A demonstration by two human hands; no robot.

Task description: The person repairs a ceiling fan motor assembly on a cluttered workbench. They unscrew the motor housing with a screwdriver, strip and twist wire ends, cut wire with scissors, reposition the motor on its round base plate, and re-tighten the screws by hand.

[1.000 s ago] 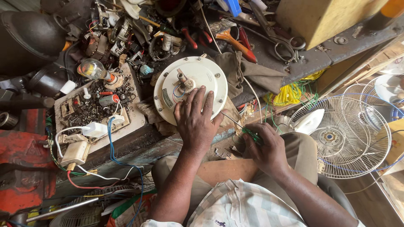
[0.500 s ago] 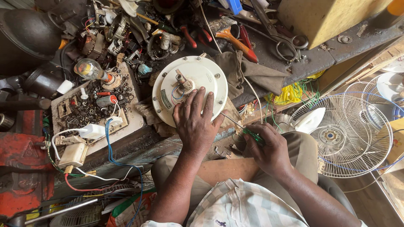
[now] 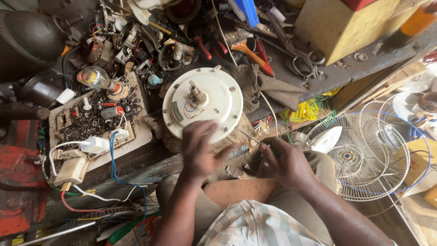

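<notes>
Against the earlier frames, the left hand [image 3: 200,152] had drawn back from the face of the round white motor housing [image 3: 203,104] to its near rim; it was blurred, fingers loosely spread, grasping nothing. The housing itself sat unchanged on a cloth at the bench edge, its shaft and coloured wires facing up. The right hand [image 3: 284,161] remained low beside the lap, closed around a thin metal tool [image 3: 248,135] whose tip pointed toward the housing's rim; whether the tip touched could not be determined.

A yellow box [image 3: 339,25] stood at the top right, cut off by the frame. A wire fan guard [image 3: 359,157] lay right of the person. A white tray of screws [image 3: 98,119] lay left of the housing, its small contents too cluttered to identify.
</notes>
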